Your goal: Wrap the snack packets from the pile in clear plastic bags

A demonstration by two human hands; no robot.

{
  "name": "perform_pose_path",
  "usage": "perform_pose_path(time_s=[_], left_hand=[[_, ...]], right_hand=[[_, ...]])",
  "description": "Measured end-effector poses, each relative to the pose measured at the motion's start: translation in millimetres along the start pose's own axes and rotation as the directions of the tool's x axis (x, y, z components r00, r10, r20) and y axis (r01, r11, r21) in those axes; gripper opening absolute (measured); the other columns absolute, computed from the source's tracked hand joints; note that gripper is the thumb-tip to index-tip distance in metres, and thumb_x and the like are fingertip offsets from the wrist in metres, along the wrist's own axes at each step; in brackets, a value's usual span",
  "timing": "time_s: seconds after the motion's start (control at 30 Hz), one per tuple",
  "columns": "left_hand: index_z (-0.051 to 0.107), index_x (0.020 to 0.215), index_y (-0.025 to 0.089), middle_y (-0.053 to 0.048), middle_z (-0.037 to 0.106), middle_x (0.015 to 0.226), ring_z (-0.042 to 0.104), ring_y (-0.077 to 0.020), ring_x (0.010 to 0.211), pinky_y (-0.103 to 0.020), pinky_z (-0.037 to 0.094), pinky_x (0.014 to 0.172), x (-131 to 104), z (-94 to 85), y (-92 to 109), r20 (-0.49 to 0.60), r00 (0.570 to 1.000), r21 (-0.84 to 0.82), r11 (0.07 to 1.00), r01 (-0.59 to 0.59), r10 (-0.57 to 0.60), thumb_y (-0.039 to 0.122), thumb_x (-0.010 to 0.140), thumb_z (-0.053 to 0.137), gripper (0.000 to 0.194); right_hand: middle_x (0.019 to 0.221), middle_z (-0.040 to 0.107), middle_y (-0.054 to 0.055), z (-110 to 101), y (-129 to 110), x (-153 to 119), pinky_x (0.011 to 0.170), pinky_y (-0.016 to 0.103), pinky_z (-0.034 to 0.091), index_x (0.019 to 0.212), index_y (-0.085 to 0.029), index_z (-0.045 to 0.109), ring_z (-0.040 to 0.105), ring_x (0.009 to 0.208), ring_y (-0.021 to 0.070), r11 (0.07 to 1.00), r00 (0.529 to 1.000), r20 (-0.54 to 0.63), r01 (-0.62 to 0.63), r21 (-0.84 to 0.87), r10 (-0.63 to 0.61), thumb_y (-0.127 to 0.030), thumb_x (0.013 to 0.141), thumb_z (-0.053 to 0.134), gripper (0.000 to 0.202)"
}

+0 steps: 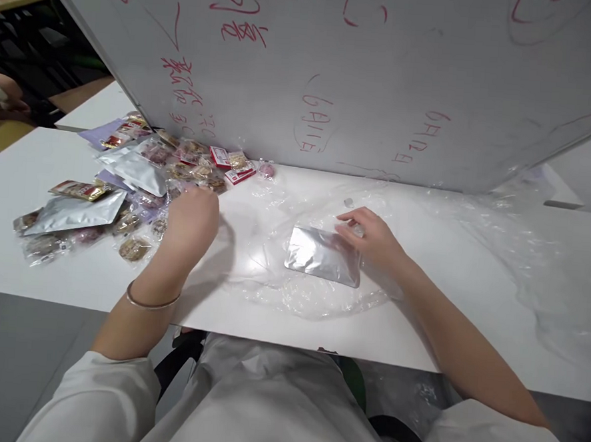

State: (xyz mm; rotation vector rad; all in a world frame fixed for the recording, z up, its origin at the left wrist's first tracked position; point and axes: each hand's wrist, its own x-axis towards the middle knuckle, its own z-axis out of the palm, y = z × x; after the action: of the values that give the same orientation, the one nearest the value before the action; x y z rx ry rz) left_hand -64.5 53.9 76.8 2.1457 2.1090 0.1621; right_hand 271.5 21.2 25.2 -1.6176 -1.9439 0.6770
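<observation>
A silver foil pouch (318, 254) lies on clear plastic film (315, 299) in front of me. My right hand (369, 235) is over the pouch's upper right corner, thumb and fingers apart, with nothing gripped between them. My left hand (193, 218) is at the right side of a pile of small wrapped snacks (203, 169); its fingers are hidden behind the back of the hand. Left of that hand lie a larger silver pouch (78, 213), a second silver pouch (138, 168) and a gold and red packet (80, 190).
A whiteboard (374, 72) with red writing stands along the back of the white table (269, 326). Loose plastic film (528, 262) spreads over the right side. Another person's arm (3, 86) shows at the far left.
</observation>
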Motion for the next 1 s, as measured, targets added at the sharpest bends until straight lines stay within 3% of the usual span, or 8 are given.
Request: perform_pose_path(time_s=[0.1, 0.17, 0.27, 0.37, 0.47, 0.67, 0.8, 1.0], left_hand=[[0.06, 0.118, 0.013, -0.023, 0.064, 0.111, 0.064, -0.0392, 0.107, -0.055, 0.049, 0.091, -14, -25.9, 12, -0.278, 0.959, 0.052, 0.996, 0.071, -0.054, 0.02, 0.096, 0.035, 0.034], [0.062, 0.117, 0.018, -0.016, 0.065, 0.115, 0.066, -0.0302, 0.101, -0.047, 0.052, 0.091, -22, -30.4, 24, -0.392, 0.916, -0.184, 0.969, -0.164, 0.08, 0.028, 0.097, 0.043, 0.029], [0.067, 0.111, 0.019, -0.01, 0.068, 0.112, 0.069, -0.0179, 0.079, -0.032, 0.057, 0.076, -32, -12.6, 48, -0.181, 0.897, -0.686, 0.603, -0.408, 0.402, 0.036, 0.095, 0.055, 0.026], [0.068, 0.106, 0.016, -0.009, 0.073, 0.097, 0.071, -0.0167, 0.072, -0.028, 0.057, 0.068, -40, 16.4, 68, 0.112, 0.79, -0.904, 0.392, -0.171, 0.602, 0.038, 0.092, 0.058, 0.028], [0.069, 0.1, 0.016, -0.006, 0.072, 0.083, 0.069, -0.0163, 0.07, -0.027, 0.055, 0.066, -39, 29.8, 74, 0.194, 0.772, -0.853, 0.492, -0.172, 0.605, 0.041, 0.095, 0.054, 0.03], [0.066, 0.101, 0.011, -0.018, 0.065, 0.106, 0.064, -0.029, 0.097, -0.041, 0.051, 0.082, -7, 8.7, 38, -0.172, 0.963, -0.03, 0.976, -0.217, 0.209, 0.024, 0.099, 0.037, 0.032], [0.055, 0.126, 0.004, -0.028, 0.054, 0.128, 0.051, -0.0427, 0.121, -0.053, 0.047, 0.091, 16, 2.8, 3, -0.177, 0.982, 0.262, 0.958, 0.113, -0.068, 0.014, 0.092, 0.038, 0.039], [0.06, 0.123, 0.0, -0.031, 0.056, 0.129, 0.054, -0.0426, 0.121, -0.047, 0.049, 0.088, 41, 14.2, -19, 0.026, 0.988, 0.334, 0.933, 0.138, -0.155, 0.006, 0.087, 0.036, 0.044]], right_hand=[[0.108, 0.064, 0.01, 1, -10, -4, 0.079, 0.041, 0.053, 0.109, -0.024, 0.067, 0.062, 0.098, 0.0252, 0.994, 0.984, -0.145, 0.105, 0.02, -0.101, -0.045, 0.094, 0.054, 0.029], [0.118, 0.063, 0.009, 2, -20, -10, 0.084, 0.041, 0.053, 0.123, -0.027, 0.061, 0.062, 0.105, 0.0252, 0.971, 0.974, -0.13, 0.201, 0.127, -0.185, -0.045, 0.091, 0.06, 0.037], [0.137, 0.057, 0.008, 6, -34, -20, 0.091, 0.042, 0.053, 0.145, -0.033, 0.04, 0.063, 0.11, 0.0235, 0.883, 0.963, 0.006, 0.245, 0.4, -0.27, -0.045, 0.086, 0.07, 0.068], [0.114, 0.068, 0.006, 10, -41, -25, 0.081, 0.038, 0.055, 0.132, -0.029, 0.054, 0.067, 0.089, 0.0196, 0.863, 0.967, 0.134, 0.127, 0.488, -0.218, -0.047, 0.087, 0.068, 0.049], [0.091, 0.07, 0.004, 9, -37, -21, 0.074, 0.036, 0.052, 0.107, -0.026, 0.068, 0.065, 0.08, 0.0193, 0.918, 0.971, 0.217, 0.007, 0.398, -0.102, -0.053, 0.087, 0.065, 0.033], [0.099, 0.067, 0.007, 4, -6, -2, 0.08, 0.041, 0.047, 0.097, -0.028, 0.074, 0.061, 0.092, 0.0247, 0.998, 0.977, 0.209, -0.057, 0.032, 0.05, -0.059, 0.09, 0.055, 0.036], [0.111, 0.062, 0.008, 4, 5, 0, 0.082, 0.043, 0.048, 0.108, -0.029, 0.071, 0.06, 0.097, 0.0266, 0.996, 0.976, 0.199, -0.089, 0.018, 0.084, -0.063, 0.088, 0.056, 0.042], [0.12, 0.063, 0.007, 5, -6, -6, 0.1, 0.049, 0.038, 0.126, -0.029, 0.06, 0.059, 0.107, 0.0279, 0.982, 0.969, 0.178, 0.183, -0.054, -0.171, -0.058, 0.081, 0.07, 0.055]])
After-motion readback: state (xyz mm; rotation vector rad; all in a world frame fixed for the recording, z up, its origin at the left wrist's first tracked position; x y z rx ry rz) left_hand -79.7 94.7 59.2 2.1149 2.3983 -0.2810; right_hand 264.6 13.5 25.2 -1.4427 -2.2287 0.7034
